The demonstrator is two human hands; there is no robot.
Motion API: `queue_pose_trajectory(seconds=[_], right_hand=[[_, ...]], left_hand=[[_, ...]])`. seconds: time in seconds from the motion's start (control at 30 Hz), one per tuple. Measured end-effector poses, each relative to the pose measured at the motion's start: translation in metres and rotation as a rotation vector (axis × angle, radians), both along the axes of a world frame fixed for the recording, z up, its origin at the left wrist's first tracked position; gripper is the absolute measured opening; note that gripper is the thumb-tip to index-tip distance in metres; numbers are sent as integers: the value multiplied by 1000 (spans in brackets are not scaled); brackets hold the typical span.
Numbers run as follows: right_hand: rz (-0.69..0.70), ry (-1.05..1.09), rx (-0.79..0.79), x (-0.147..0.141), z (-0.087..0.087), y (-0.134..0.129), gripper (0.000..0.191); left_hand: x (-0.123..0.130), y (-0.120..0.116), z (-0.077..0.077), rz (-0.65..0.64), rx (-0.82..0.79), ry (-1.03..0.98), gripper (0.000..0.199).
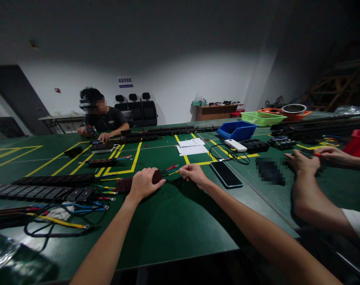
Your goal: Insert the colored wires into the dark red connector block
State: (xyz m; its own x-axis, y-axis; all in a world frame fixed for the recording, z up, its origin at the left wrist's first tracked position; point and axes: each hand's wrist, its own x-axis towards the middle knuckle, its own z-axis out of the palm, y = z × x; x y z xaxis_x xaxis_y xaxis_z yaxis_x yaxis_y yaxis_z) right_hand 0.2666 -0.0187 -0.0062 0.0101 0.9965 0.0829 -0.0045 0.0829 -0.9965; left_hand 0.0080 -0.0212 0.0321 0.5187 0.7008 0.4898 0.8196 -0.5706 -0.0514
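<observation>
Holding dark maroon strip (pixel 124 185), coloured wires (pixel 170 171)

1. Our left hand (pixel 144 184) hides the middle of the dark red-brown rectangular bar (pixel 124 185).
2. Our right hand (pixel 193 175) covers the tip of the thin yellow-green wire (pixel 174 171).
3. We lose the long grey-and-black segmented strip (pixel 43 192) at the left edge.
4. The right edge cuts off the red plastic bin (pixel 359 144).
5. Pixelation blurs a dark object (pixel 270 172); we cannot identify it.
6. The blue-and-white wall sign's (pixel 125 82) smallest print is unreadable.
</observation>
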Motion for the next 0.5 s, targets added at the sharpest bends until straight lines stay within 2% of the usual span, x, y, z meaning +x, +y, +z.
queue_pose_trajectory(seconds=[0.37, 0.5], right_hand=[[52, 107, 23, 3, 3, -1, 38], [44, 38, 49, 4, 2, 1, 37]], left_hand=[[1, 0, 1, 23, 0, -9, 54], [1, 1, 0, 22, -8, -14, 54]])
